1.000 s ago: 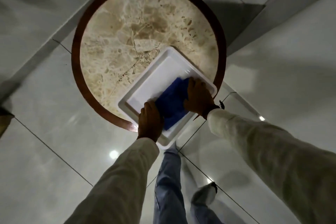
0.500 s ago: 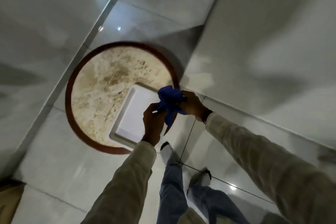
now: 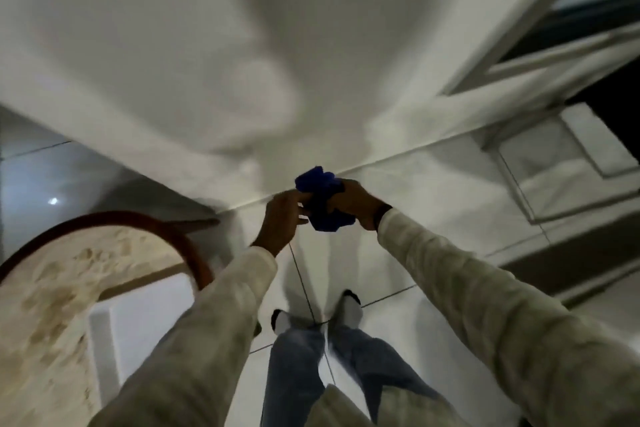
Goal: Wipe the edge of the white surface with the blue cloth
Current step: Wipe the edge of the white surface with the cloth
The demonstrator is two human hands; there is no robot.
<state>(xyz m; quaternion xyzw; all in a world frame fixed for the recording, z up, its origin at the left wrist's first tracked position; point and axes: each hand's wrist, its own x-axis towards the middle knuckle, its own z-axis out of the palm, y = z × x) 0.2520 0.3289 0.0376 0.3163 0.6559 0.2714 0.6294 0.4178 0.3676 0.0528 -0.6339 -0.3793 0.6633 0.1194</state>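
The blue cloth is bunched up in the air between both hands, in front of the white wall. My right hand grips its right side and my left hand pinches its left side. The white tray lies on the round marble table at the lower left, well away from the cloth, partly hidden by my left sleeve. The picture is blurred by motion.
A white wall fills the upper half and meets the glossy tiled floor just behind my hands. A window or door frame stands at the upper right. My legs and feet are below the hands.
Both hands lifted the blue cloth off the white tray and carried it up and right, away from the table. The view swung right, so the table now sits at the lower left.
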